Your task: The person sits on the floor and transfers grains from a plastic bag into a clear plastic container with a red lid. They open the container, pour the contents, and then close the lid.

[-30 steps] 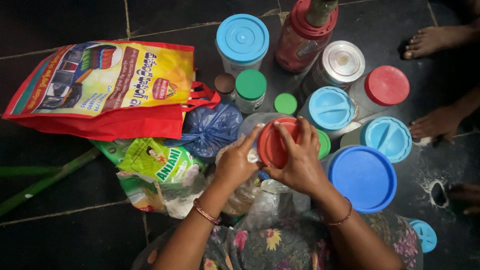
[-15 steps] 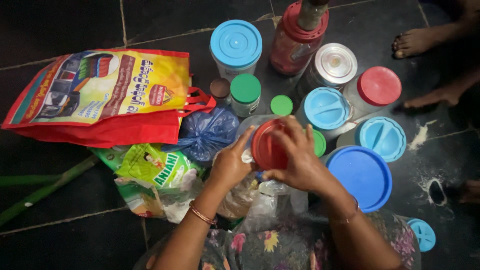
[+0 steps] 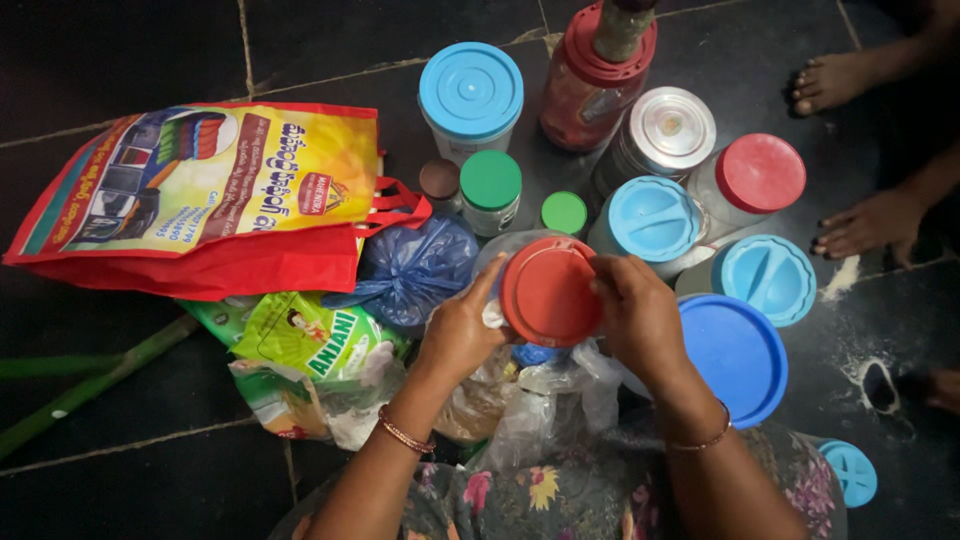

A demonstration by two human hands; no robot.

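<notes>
Floor (image 3: pixel 130 40): dark tiles, crowded with jars and bags.
Red lid (image 3: pixel 550 291): on a clear jar (image 3: pixel 500 250), centre.
Left hand (image 3: pixel 458 335): fingers pinching the lid's rim.
Right hand (image 3: pixel 640 315): fingers gripping the opposite edge.
Risk: lid seating crooked; the jar may tip onto the blue bag (image 3: pixel 420 265).

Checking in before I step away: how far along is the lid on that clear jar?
Done: nearby containers, such as the big blue-lidded tub, look capped. In hand: the left hand and right hand hold the round red plastic lid over the clear jar. Left: whether it's fully seated is unclear.
</notes>
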